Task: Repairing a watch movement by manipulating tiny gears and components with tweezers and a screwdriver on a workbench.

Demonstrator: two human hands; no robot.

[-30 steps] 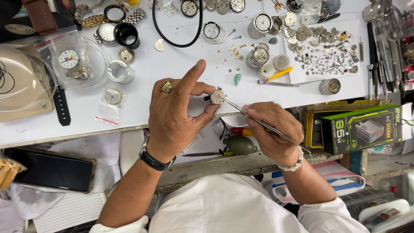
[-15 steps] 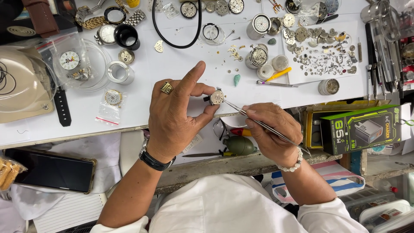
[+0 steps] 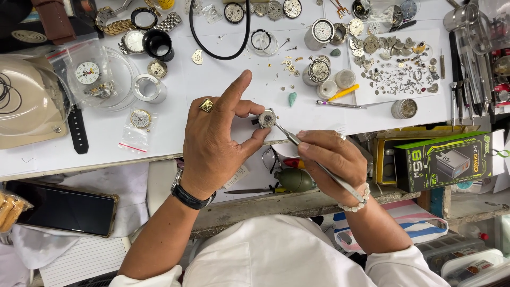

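My left hand (image 3: 218,141), with a gold ring and a black wristwatch, pinches a small round watch movement (image 3: 266,118) between thumb and middle finger, the index finger raised. My right hand (image 3: 330,162), wearing a bead bracelet, grips thin metal tweezers (image 3: 297,143) whose tips touch the movement's lower right edge. Both hands hover over the front edge of the white worktable (image 3: 223,79).
Many watch parts lie on a white sheet (image 3: 396,72) at the back right. Watch cases, a black band loop (image 3: 220,32), a metal ring (image 3: 149,87) and bagged dials lie left. A green box (image 3: 451,159) sits right, a phone (image 3: 64,207) lower left, a green bulb (image 3: 295,179) below.
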